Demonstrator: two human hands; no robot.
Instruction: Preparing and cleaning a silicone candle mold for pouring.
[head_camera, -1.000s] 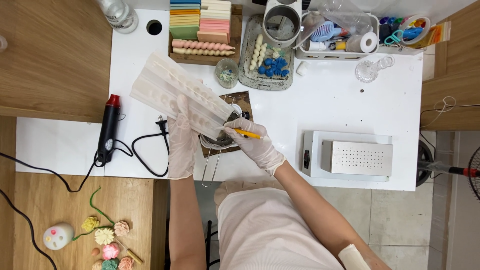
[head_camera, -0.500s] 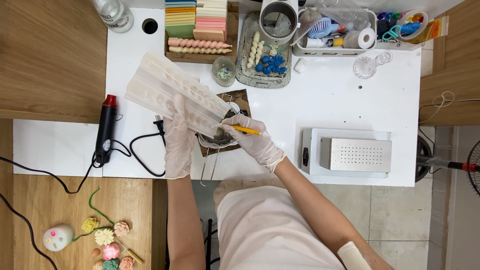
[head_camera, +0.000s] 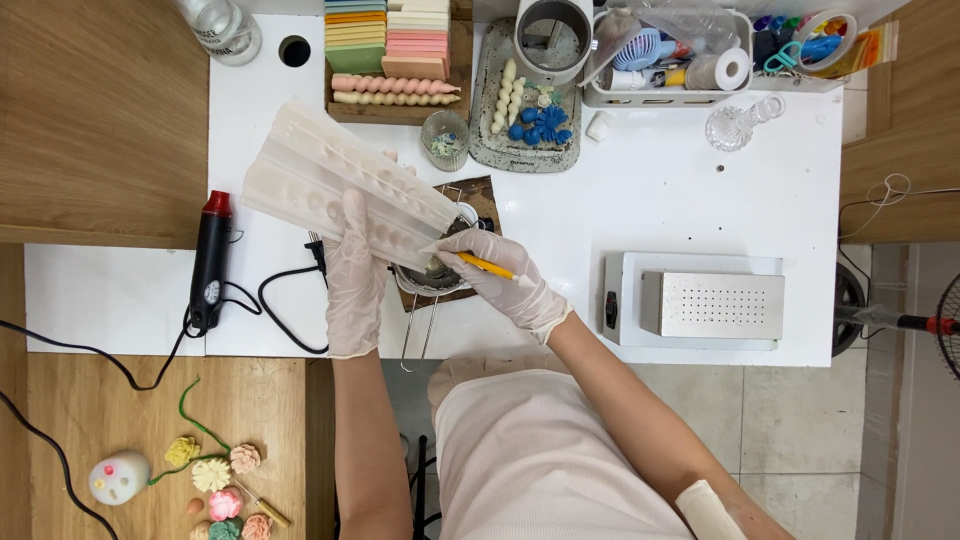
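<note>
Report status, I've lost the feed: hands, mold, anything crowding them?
Left hand gripping the long white mold, tilted over the metal pot. Right hand holding the yellow tool at the mold's lower end. Heat gun and cord lie left, apart.

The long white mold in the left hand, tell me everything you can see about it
The mold is long, milky white and looks like soft silicone, with lengthwise ridges and rows of round bumps. It is tilted, its far end up and left above the white table, its near end over a metal strainer. The gloved left hand grips it; the right hand holds a yellow tool at its lower end.
</note>
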